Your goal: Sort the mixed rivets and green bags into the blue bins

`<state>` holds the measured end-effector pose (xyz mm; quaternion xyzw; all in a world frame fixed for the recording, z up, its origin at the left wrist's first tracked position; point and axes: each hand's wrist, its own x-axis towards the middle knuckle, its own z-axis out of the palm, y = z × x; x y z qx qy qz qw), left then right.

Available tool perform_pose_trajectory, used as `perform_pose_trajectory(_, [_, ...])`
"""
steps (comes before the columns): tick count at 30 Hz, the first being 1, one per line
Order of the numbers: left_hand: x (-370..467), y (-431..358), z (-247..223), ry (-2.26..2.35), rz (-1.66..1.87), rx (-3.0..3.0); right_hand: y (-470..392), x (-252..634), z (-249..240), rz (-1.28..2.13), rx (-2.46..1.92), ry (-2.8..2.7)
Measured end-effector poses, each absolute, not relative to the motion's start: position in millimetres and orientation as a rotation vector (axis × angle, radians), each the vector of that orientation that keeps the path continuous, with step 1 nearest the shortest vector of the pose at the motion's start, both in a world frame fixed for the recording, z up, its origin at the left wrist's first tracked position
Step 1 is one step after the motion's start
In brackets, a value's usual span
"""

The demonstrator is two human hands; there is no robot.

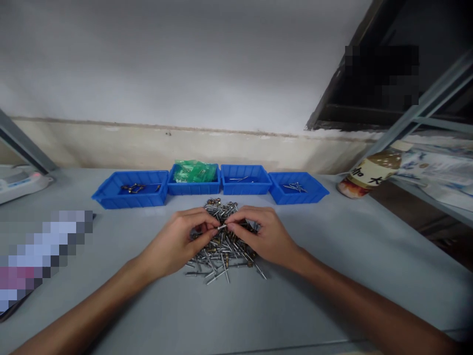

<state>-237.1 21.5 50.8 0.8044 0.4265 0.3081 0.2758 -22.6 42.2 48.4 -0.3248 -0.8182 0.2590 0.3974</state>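
Observation:
A heap of thin metal rivets [218, 251], silver with some brass-coloured pieces, lies on the grey table. Above it my left hand [185, 239] and my right hand [264, 231] meet, their fingertips pinching one small metal rivet [221, 227] from both sides. Behind the heap four blue bins stand in a row. The far-left bin [148, 198] holds a few brass-coloured pieces, and the second bin [194, 189] a green plastic bag [195, 171]. A few thin pins lie in the third bin [247, 188]; several silver ones are in the right bin [301, 197].
At the right a labelled bottle [373, 172] stands by a metal shelf frame and plastic-wrapped items [439, 170]. A white device [25, 183] sits at the far left, with a pixelated flat object [40, 251] nearer. A wall rises behind the bins.

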Motion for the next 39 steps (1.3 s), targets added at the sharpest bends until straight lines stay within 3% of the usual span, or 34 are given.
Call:
perform_pose_trajectory(19, [-231.8,18.0,51.1,1.059,0.862,2.143,41.1,-22.8,48.7,0.730,-0.799,-2.037])
perform_pose_trajectory(26, [-243.7,30.3,46.4,1.317,0.955,2.247,87.5,-19.9,72.5,0.857,-0.942,-1.418])
perform_pose_trajectory(31, [-258.0,36.9,41.8,1.410,0.812,2.408,118.7,-10.0,67.1,0.875,-1.039,-1.227])
perform_pose_trajectory(36, [-260.2,35.9,44.9,1.351,0.730,2.499,105.8,3.9,53.1,0.851,-1.039,-1.533])
perform_pose_trajectory(39, [-260.5,36.5,45.1,1.352,0.687,2.516,100.3,6.2,47.4,0.660,-1.092,-1.895])
